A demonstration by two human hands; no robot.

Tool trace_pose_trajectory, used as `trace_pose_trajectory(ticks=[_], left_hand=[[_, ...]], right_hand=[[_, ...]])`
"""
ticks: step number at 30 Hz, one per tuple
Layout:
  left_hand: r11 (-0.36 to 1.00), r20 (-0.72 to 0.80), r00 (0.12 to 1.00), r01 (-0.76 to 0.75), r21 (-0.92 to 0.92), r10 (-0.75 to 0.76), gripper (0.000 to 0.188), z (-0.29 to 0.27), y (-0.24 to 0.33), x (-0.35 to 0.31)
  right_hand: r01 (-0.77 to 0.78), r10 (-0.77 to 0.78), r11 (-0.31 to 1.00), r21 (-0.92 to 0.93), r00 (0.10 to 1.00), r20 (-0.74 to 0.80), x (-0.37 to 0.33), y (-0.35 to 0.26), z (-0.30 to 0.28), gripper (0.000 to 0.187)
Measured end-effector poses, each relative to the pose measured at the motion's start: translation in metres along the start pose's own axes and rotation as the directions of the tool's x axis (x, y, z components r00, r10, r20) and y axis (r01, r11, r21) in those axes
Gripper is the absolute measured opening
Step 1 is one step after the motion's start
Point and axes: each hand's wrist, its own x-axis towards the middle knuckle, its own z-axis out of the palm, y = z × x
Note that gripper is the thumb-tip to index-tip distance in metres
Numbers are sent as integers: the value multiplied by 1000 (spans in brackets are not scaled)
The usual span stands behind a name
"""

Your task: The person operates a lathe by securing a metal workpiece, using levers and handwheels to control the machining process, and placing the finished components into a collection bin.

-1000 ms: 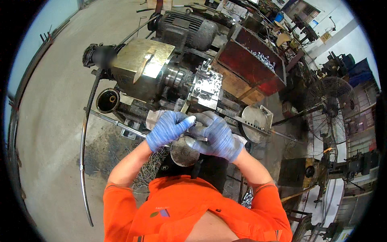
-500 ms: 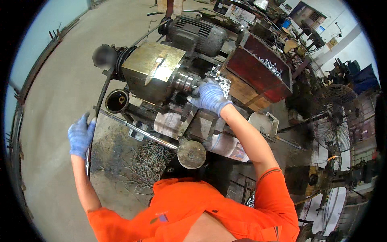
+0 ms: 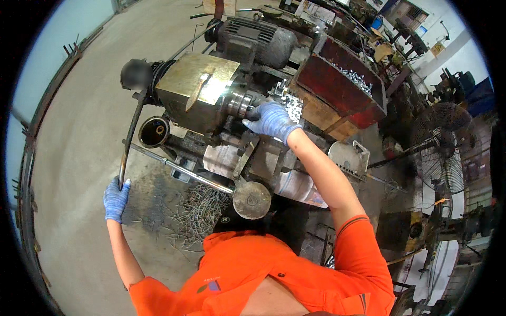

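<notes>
My right hand (image 3: 271, 120), blue-gloved, has its fingers cupped at the steel chuck (image 3: 240, 104) of the brass-coloured lathe head (image 3: 195, 89); my left hand (image 3: 116, 197) is clenched on the long dark lever (image 3: 132, 131). I judge a glove could snag if the chuck turns. Red parts bin (image 3: 337, 87) and round handwheel (image 3: 252, 200) crowd close.

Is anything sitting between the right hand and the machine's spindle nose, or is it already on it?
Nothing visible stands between them: the right hand already rests against the spindle nose. The left hand grips the long curved lever.
</notes>
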Motion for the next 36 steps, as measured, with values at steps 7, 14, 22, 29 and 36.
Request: trace_pose_trajectory(ticks=[7,14,22,29,36], left_hand=[[1000,-60,998,-14,5,14,49,6,-17,-10],[983,74,986,141,114,-150,44,-10,-32,-54],[951,-120,991,100,292,-67,24,12,-28,-45],[779,-323,893,-47,625,313,10,-17,-142,58],[917,-254,967,101,385,0,27,-25,-112,75]], right_hand=[[-2,2,1000,-3,995,102,5,-5,-9,49],[27,-9,990,-139,991,133,14,-26,-22,52],[18,-10,992,-125,998,63,16,-27,-15,52],[-33,42,973,-228,999,34,20,-26,-5,51],[66,-66,997,-40,998,-4,1,-22,-17,44]])
